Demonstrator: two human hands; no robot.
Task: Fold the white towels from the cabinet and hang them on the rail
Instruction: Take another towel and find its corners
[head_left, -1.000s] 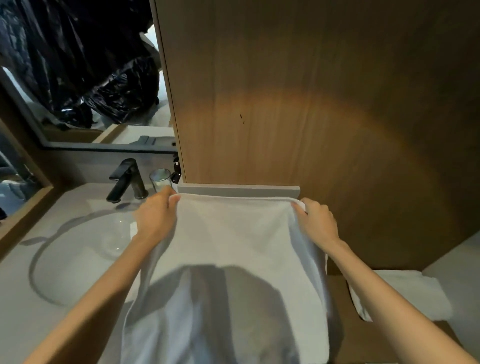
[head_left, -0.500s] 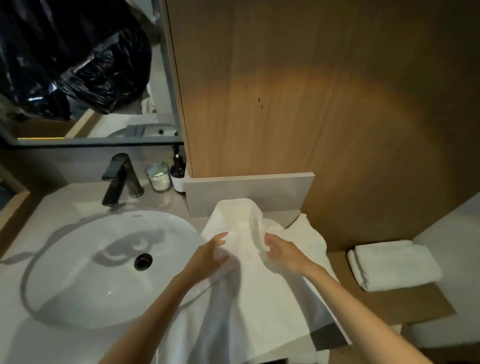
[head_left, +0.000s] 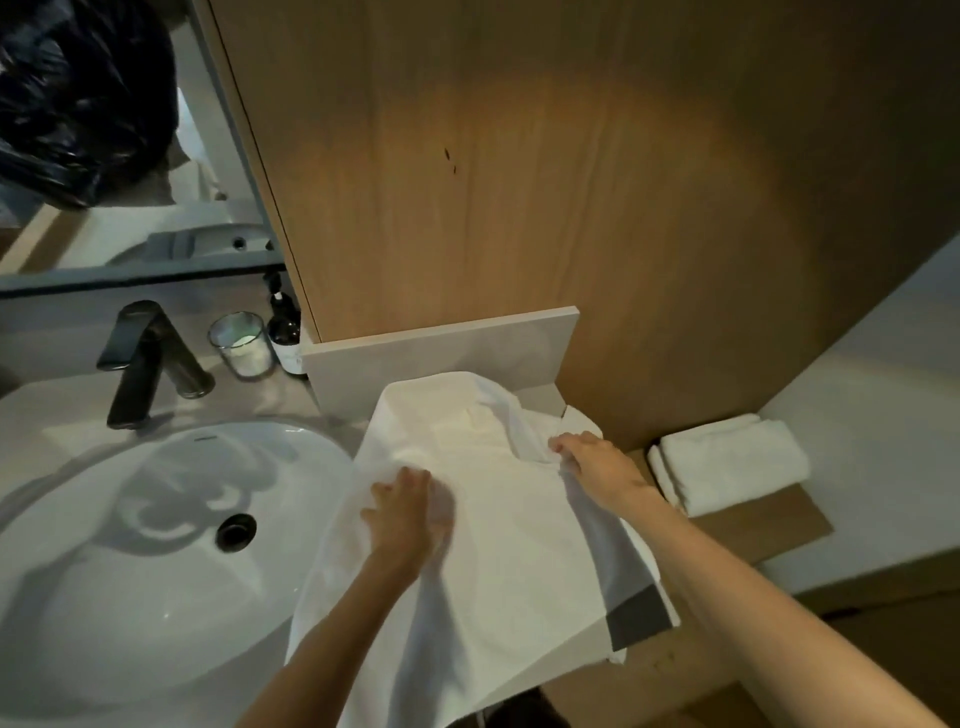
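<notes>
The left hand (head_left: 408, 506) lies flat, fingers spread and gripping nothing, pressed on the white towel (head_left: 483, 545). The right hand (head_left: 597, 465) pinches a raised fold of the same towel near its right edge, thumb and fingers closed on the cloth. The towel is soft, smooth cotton, spread in a long rough rectangle over the worktop (head_left: 47, 415), its far end humped and creased against a low pale stone upstand (head_left: 441, 348), its near end hanging over the front edge. A grey square shows at its right corner.

To the left, touching the towel's edge, sits an oval glossy white basin (head_left: 130, 545) with a dark round drain (head_left: 236, 530). Behind it stands an angular matte black tap (head_left: 145, 358), a clear glass candle jar (head_left: 243, 343) and a dark pump bottle (head_left: 284, 327), the last two close together. A mirror (head_left: 130, 156) rises behind them. A broad wood-grain panel (head_left: 571, 182) fills the back wall. To the right, well apart from the hands, a second folded white towel (head_left: 732, 465), thick and plush, rests on a lower wooden shelf (head_left: 769, 525).
</notes>
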